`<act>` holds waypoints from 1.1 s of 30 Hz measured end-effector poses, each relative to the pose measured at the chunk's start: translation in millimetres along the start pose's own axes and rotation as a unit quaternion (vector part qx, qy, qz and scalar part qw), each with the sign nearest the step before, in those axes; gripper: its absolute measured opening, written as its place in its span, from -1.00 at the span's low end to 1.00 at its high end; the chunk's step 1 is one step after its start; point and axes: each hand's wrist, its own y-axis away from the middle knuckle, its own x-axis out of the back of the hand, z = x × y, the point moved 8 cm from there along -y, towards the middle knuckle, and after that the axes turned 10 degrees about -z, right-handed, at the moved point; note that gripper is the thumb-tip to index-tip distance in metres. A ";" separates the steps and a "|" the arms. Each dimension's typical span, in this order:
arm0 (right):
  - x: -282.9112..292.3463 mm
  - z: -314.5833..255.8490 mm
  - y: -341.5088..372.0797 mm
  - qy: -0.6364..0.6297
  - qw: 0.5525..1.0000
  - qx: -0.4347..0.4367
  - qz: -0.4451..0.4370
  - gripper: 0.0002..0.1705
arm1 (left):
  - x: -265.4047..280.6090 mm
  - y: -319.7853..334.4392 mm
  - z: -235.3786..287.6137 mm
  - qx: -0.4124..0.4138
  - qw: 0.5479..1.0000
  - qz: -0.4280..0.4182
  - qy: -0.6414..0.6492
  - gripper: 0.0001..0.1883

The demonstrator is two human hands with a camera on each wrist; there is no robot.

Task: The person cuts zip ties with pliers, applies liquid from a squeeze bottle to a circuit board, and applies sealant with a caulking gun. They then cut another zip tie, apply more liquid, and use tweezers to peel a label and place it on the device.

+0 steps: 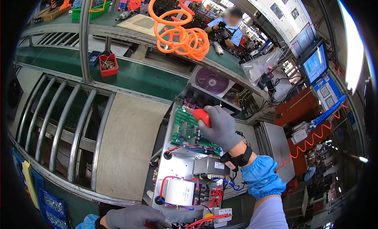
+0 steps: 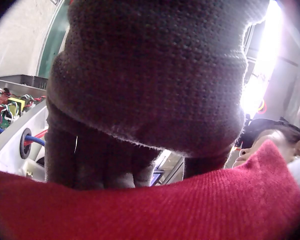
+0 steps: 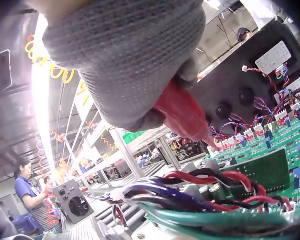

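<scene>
My gloved right hand (image 1: pixel 219 128) grips a red squeeze bottle (image 1: pixel 202 117) with a tapered nozzle. In the right wrist view the bottle (image 3: pixel 184 112) points down, its tip close over a row of white connectors (image 3: pixel 235 140) along the edge of the green circuit board (image 1: pixel 185 127). That board lies inside an open metal chassis (image 1: pixel 179 168). My gloved left hand (image 1: pixel 136 218) is at the chassis's near end, fingers reaching toward its edge. In the left wrist view its fingers (image 2: pixel 95 160) hang fairly straight, their tips hidden behind red fabric (image 2: pixel 155 215).
A white cylindrical capacitor (image 1: pixel 180 192) and a transformer (image 1: pixel 212 166) sit in the chassis among wires. Left of it are a flat plate (image 1: pixel 130 146) and metal rollers (image 1: pixel 59 126). A red bin (image 1: pixel 108 65) and coiled orange hose (image 1: pixel 183 41) are beyond; another person (image 1: pixel 226 30) works opposite.
</scene>
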 end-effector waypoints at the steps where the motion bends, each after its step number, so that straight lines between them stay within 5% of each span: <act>1: -1.5 0.6 -0.5 -0.001 1.000 -0.001 0.000 -0.54 | 0.1 -0.1 0.1 -0.001 1.000 0.000 -0.001 -0.58; 25: 1.5 -35.8 -32.4 0.046 0.997 0.050 -0.040 -0.63 | 2.0 2.3 0.9 -0.026 0.999 -0.003 -0.024 -0.59; 33: -12.1 -50.0 -42.8 0.103 0.989 0.079 -0.075 -0.68 | -4.7 4.2 -29.2 0.003 0.998 -0.064 -0.021 -0.57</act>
